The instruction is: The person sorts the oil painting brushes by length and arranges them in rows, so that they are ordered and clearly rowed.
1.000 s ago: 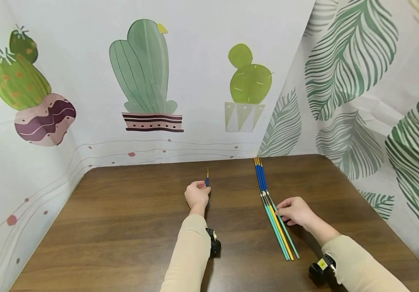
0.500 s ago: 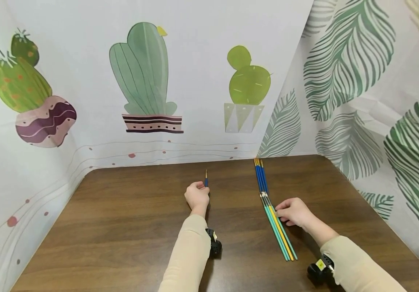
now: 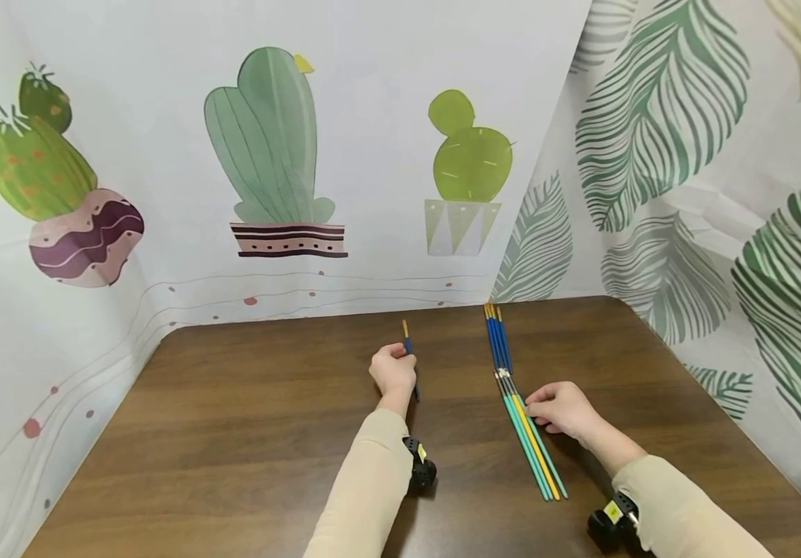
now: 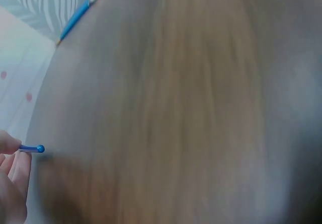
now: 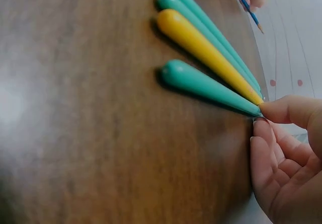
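Near the back of the table, my left hand [image 3: 393, 370] pinches a blue paintbrush [image 3: 408, 346] between thumb and fingers, bristles pointing to the wall. Its rounded handle end [image 4: 40, 148] pokes out from the fingers in the left wrist view. To the right, my right hand [image 3: 562, 411] pinches the outermost teal paintbrush [image 5: 201, 83] near its upper part. That brush lies beside a yellow paintbrush [image 5: 201, 43], with more teal paintbrushes [image 3: 526, 446] on the other side. Several blue paintbrushes [image 3: 498, 341] lie together beyond them, their handle ends meeting the teal brushes' bristles.
All the brushes lie on a dark wooden table [image 3: 233, 434]. A white cloth printed with cacti and leaves [image 3: 372, 155] hangs behind the table's back edge and at its sides. Each wrist carries a small black camera [image 3: 423, 469].
My left hand has moved right with the blue paintbrush, which now leans slightly left at its tip. The outer teal paintbrush has swung in closer to the yellow one under my right hand.
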{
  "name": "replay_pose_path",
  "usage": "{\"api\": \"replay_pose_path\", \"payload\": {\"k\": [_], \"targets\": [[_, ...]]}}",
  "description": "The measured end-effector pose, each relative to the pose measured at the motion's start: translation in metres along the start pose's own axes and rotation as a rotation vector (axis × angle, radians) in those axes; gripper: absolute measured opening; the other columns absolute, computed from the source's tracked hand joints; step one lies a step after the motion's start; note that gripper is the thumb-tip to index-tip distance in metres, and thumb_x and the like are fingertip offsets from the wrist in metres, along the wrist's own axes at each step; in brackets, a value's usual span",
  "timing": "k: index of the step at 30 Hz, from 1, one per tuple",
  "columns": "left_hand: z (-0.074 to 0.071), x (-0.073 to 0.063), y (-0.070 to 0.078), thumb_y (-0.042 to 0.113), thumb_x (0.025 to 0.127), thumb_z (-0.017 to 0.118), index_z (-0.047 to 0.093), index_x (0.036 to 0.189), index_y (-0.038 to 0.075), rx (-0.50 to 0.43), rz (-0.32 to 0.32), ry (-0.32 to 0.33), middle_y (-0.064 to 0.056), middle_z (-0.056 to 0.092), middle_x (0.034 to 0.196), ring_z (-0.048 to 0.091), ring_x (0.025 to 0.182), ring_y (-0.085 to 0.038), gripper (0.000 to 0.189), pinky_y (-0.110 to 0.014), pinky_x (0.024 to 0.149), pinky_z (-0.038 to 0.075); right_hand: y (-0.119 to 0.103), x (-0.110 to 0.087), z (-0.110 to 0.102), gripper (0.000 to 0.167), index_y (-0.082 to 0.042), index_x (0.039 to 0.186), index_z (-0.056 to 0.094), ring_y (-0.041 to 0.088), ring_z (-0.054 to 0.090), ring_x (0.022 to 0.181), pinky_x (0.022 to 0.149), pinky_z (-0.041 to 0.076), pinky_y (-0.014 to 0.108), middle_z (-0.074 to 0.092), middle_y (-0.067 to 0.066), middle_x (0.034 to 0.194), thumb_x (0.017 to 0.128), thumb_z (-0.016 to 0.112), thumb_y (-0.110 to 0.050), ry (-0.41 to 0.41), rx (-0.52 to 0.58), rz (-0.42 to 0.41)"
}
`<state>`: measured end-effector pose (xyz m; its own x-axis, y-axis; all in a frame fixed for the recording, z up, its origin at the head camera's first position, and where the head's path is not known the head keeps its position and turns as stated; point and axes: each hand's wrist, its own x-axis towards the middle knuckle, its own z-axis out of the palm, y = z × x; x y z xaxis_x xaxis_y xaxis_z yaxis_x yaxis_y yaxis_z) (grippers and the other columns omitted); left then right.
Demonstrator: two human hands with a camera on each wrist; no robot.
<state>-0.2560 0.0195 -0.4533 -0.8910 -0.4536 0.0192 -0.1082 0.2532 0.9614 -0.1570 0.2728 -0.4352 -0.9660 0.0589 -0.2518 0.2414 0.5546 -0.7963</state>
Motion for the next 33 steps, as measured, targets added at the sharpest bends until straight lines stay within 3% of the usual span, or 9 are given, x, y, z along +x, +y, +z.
{"api": "replay_pose_path", "payload": {"k": [7, 24, 33], "targets": [[0.029, -0.007, 0.011, -0.004, 0.070, 0.070, 0.073, 0.092, 0.001, -0.062, 0.023, -0.048, -0.008, 0.074, 0.087, 0.068, 0.088, -0.024, 0.023, -0.032, 0.078, 0.057, 0.003, 0.002, 0.000, 0.025, 0.006, 0.097, 0.067, 0.013, 0.060, 0.068, 0.058, 0.056, 0.030, 0.066, 0.006, 0.079, 0.081, 0.070, -0.013, 0.023, 0.010, -0.022], [0.095, -0.020, 0.030, -0.003, 0.072, 0.073, 0.073, 0.090, 0.002, -0.124, -0.010, -0.124, -0.007, 0.073, 0.083, 0.068, 0.085, -0.022, 0.018, -0.030, 0.074, 0.057, 0.007, -0.001, 0.000, 0.025, 0.003, 0.095, 0.068, 0.015, 0.060, 0.068, 0.060, 0.055, 0.030, 0.067, 0.006, 0.078, 0.081, 0.071, -0.018, 0.084, 0.002, -0.028], [0.121, -0.023, 0.033, -0.002, 0.076, 0.073, 0.073, 0.091, 0.002, -0.093, -0.031, -0.167, -0.006, 0.072, 0.083, 0.065, 0.087, -0.022, 0.016, -0.031, 0.076, 0.057, 0.009, -0.001, 0.009, 0.021, 0.002, 0.092, 0.068, 0.014, 0.059, 0.066, 0.057, 0.054, 0.028, 0.066, 0.005, 0.074, 0.081, 0.069, -0.016, 0.110, -0.009, -0.024]]}}
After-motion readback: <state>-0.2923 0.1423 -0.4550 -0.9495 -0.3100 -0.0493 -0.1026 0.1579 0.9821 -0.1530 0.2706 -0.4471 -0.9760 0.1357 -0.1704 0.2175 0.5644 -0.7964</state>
